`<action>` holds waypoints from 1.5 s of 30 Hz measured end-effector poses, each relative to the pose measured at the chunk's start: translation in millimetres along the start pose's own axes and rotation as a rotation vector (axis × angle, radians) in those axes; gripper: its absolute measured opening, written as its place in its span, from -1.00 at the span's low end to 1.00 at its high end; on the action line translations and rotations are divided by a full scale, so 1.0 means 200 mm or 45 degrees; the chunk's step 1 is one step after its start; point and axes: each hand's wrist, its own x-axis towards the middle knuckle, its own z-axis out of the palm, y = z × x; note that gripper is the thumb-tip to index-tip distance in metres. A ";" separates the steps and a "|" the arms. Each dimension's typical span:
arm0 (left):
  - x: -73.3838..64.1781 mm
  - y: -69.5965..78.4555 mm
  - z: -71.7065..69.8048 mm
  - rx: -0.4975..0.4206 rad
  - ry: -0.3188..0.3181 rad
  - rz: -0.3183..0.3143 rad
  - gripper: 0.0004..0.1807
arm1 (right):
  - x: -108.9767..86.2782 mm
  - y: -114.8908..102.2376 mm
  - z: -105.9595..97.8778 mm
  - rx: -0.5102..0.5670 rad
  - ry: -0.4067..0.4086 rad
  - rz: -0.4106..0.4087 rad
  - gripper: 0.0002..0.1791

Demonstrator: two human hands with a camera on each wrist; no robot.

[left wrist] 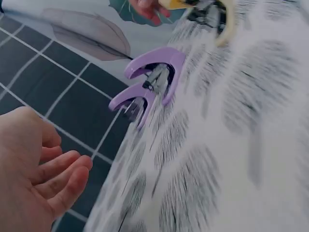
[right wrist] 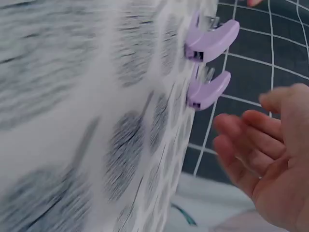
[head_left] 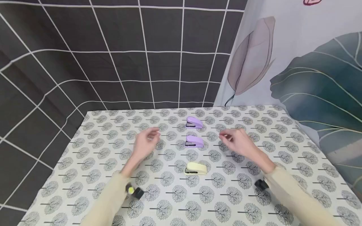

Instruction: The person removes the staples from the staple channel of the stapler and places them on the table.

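Note:
Three staplers stand in a column on the patterned tablecloth. The far purple stapler (head_left: 194, 122) and the middle purple stapler (head_left: 194, 142) look alike; nearest is a pale yellow stapler (head_left: 195, 168). My left hand (head_left: 145, 141) hovers over the cloth to the left of the purple ones, fingers loosely curled around nothing. On the other side, my right hand (head_left: 237, 141) is raised with its fingers loosely bent, also empty. The left wrist view shows the left palm (left wrist: 34, 169) apart from the staplers. In the right wrist view both purple staplers lie beyond the right fingers (right wrist: 248, 145).
A white tablecloth (head_left: 113, 157) with grey tree prints covers the table. Behind it hangs a dark cloth (head_left: 161, 66) with a white grid. A pale curtain with large leaves (head_left: 319, 81) hangs at the right. Both wrists carry small black devices (head_left: 138, 193).

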 end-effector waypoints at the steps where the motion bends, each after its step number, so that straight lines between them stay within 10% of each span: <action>1: 0.05 0.00 0.04 -0.057 -0.015 -0.039 -0.65 | 0.04 0.01 0.03 0.069 0.016 -0.005 -0.86; 7: 0.27 -0.02 0.29 -0.200 -0.176 -0.266 -0.58 | 0.23 0.02 0.17 0.240 0.011 0.141 -0.78; 15: 0.41 0.02 0.46 -0.116 -0.270 -0.289 -0.50 | 0.45 0.01 0.28 0.147 -0.156 0.237 -0.53; 45: 0.49 -0.01 0.54 0.281 -0.101 -0.157 -0.68 | 0.62 0.00 0.39 -0.029 -0.315 0.310 -0.60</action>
